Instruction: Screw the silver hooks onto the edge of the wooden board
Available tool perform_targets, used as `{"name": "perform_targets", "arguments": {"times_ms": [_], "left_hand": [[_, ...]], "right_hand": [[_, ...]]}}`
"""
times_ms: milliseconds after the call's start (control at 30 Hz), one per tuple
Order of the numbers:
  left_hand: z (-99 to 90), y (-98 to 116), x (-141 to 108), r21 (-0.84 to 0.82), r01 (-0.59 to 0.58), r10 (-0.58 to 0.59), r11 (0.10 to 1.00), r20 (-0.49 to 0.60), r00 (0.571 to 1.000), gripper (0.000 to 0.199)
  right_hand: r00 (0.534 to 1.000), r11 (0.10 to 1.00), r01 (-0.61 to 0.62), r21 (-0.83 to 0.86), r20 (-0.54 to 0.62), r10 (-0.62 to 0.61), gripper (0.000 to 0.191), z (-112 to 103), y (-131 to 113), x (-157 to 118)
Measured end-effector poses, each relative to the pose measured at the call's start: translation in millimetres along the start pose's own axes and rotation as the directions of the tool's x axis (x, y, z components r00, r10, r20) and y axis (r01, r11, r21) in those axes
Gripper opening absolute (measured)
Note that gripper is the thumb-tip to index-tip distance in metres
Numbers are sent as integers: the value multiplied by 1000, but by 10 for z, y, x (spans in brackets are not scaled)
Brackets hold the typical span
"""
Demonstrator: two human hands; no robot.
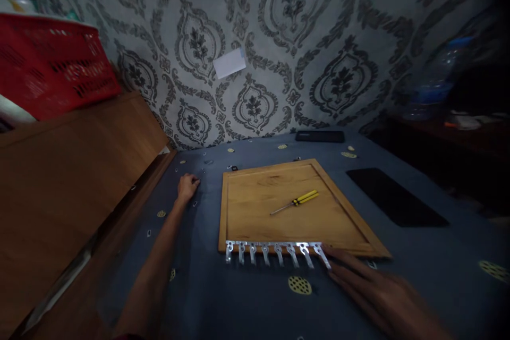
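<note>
One metal strip (273, 245) lies along the wooden board's (255, 196) near edge; your right hand (378, 287) pinches its end, so keep it level. Your left hand (188, 188) rests on the cloth (247, 303), fingers curled; whether gripping anything, I can't tell.

Now the right hand (380, 288) comes up blurred for me, cut off towards the bottom edge; gripping the metal strip (274, 244) or merely touching, I can't tell. Anything in the left hand (186, 189) is too small. The red basket (43, 56) runs off left.
</note>
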State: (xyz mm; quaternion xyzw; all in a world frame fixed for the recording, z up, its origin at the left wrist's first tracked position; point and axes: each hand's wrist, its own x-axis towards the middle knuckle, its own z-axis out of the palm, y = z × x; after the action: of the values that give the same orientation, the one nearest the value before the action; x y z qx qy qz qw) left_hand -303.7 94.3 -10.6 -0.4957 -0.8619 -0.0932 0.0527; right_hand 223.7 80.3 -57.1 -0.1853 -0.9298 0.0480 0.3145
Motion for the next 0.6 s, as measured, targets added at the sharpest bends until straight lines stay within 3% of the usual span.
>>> {"name": "perform_targets", "arguments": {"times_ms": [167, 300, 467, 600], "left_hand": [[27, 130, -73, 36, 54, -52, 998, -52, 997, 35], [22, 164, -102, 48, 72, -69, 996, -64, 996, 35], [-5, 143, -115, 63, 0, 2, 998, -32, 999, 35], [-50, 142, -85, 74, -72, 73, 995, -7, 997, 34]], "right_hand": [[1000, 997, 6, -79, -8, -7, 46, 43, 30, 2], [1000, 999, -27, -25, 2, 27, 44, 24, 30, 12], [996, 997, -76, 18, 49, 75, 41, -2, -1, 22], [999, 999, -52, -9, 15, 52, 42, -2, -20, 38]]}}
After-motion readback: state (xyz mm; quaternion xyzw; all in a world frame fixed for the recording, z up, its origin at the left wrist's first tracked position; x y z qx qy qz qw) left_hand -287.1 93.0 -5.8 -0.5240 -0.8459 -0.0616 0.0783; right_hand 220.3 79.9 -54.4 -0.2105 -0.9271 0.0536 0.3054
